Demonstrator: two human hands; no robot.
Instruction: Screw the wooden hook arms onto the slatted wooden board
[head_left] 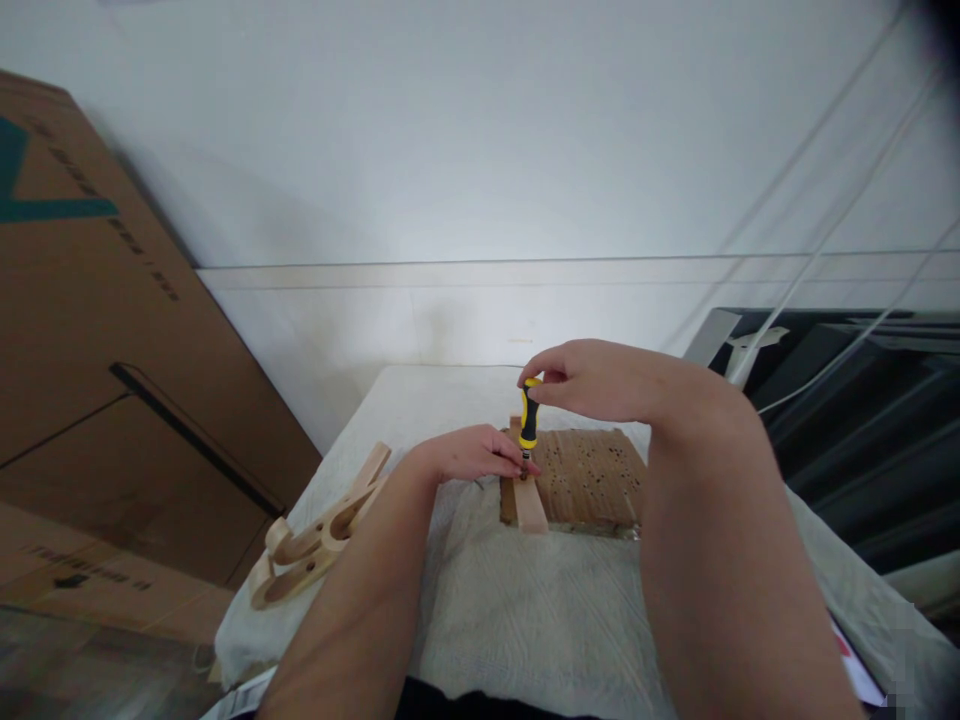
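My right hand [585, 380] grips the top of a yellow and black screwdriver [529, 412] that stands nearly upright. The screwdriver's tip points down onto a narrow pale wood strip [532, 508]. My left hand [484, 453] is closed at the tip, thumb and fingers pinched around it; what is between the fingers is too small to make out. The strip lies across the left side of a brown wooden board [589, 480] pitted with many small holes. Part of the board's right edge is hidden behind my right forearm.
Curved pale wooden pieces [322, 540] lie left of my left forearm on the cloth-covered table [525, 610]. A large cardboard box [142, 370] leans at the left. A white wall [450, 130] rises behind; dark ridged panels [840, 440] and white cables stand at the right.
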